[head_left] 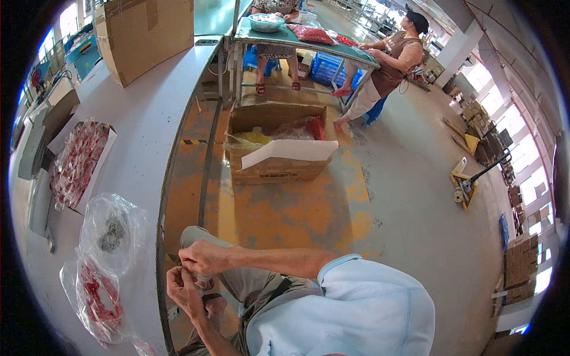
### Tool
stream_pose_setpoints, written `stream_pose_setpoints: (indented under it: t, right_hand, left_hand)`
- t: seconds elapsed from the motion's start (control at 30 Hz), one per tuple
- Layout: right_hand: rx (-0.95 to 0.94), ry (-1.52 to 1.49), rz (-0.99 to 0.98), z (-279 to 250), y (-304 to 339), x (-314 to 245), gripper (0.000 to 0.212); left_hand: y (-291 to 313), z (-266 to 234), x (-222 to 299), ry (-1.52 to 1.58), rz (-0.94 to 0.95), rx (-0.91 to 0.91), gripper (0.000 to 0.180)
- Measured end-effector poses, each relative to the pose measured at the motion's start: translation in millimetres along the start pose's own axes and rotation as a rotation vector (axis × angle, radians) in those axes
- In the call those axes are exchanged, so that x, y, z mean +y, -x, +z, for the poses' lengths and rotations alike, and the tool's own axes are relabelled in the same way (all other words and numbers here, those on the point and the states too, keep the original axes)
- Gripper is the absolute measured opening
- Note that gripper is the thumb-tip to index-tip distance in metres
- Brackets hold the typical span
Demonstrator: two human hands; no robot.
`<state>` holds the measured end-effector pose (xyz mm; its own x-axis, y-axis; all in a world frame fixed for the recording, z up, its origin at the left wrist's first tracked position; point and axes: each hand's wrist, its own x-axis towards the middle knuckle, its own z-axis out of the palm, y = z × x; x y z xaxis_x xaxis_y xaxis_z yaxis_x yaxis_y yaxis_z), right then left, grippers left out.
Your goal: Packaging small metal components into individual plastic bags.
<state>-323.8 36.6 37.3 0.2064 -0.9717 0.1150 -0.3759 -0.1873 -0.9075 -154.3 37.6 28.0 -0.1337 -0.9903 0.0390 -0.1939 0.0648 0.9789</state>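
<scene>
Both of my hands meet just off the edge of the white table (142, 118), above my lap. My right hand (205, 257) is closed, its fingertips pinched together. Just below it, my left hand (185, 292) is closed too, thumb and fingers pressed together. Whatever lies between the fingertips is too small to make out. Nearest to the hands on the table is a clear plastic bag (98, 296) with red pieces in it. Beside that lies another clear bag (113, 228) holding a heap of small dark metallic parts.
A shallow open box (80, 163) of red pieces in clear wrapping lies farther along the table, with a tall cardboard box (145, 38) beyond. On the floor ahead stands an open carton (279, 172). Two people are at a green table (273, 37). A yellow pallet jack (463, 187) stands right.
</scene>
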Motion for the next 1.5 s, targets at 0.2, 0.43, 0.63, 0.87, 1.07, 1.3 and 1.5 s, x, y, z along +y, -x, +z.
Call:
stream_pose_setpoints:
  t: [0.2,0.43,0.63,0.87,1.07,1.3,1.5]
  right_hand:
    - [0.059,0.113,-0.053,6,-2,-3,0.017]
    - [0.034,0.279,-0.099,5,0,1,0.018]
    - [0.129,0.155,-0.05,6,1,3,0.015]
    - [0.107,0.123,-0.05,8,-3,12,0.013]
    - [0.063,0.155,-0.053,6,2,12,0.014]
    - [0.017,0.171,0.019,-2,9,17,0.015]
    - [-0.034,0.105,0.02,-9,11,12,0.017]
  left_hand:
    - [-5,4,-11,-0.143,0.092,0.084,0.011]
    - [-5,10,-14,-0.052,0.008,0.106,0.013]
    - [-5,14,-6,-0.192,0.115,0.117,0.012]
    - [-6,8,-13,-0.073,0.048,0.031,0.009]
    - [-4,7,-12,0.0,0.051,-0.045,0.009]
    - [-5,1,-14,0.1,-0.01,-0.182,0.011]
    - [-8,-5,-22,0.252,-0.071,-0.242,0.012]
